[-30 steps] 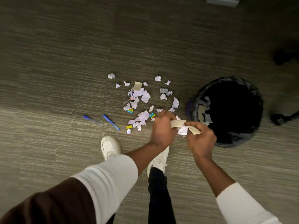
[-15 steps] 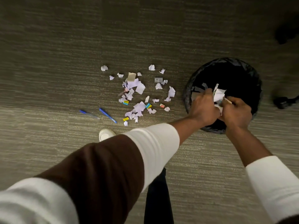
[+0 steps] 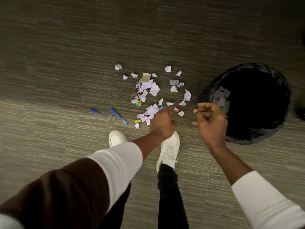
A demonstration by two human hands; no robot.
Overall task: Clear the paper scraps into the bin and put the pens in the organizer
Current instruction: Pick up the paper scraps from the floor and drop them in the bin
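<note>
Torn white paper scraps (image 3: 154, 90), with a few yellow, blue and red bits among them, lie scattered on the carpet. Two blue pens (image 3: 119, 116) lie side by side to their left. The black-lined round bin (image 3: 212, 91) stands to the right, with paper pieces inside. My left hand (image 3: 162, 123) hangs over the near right edge of the scraps, its fingers pointing down and hidden behind its back. My right hand (image 3: 211, 120) hovers between scraps and bin, fingers curled with nothing in them. No organizer is in view.
My two white shoes (image 3: 169, 149) stand on the striped grey-green carpet just below the scraps. A dark object (image 3: 301, 114) sits at the right edge, beyond the bin.
Both hands carried a bundle of paper to the bin and let it go inside. They have since come back left, the left hand over the scraps, the right beside the bin.
</note>
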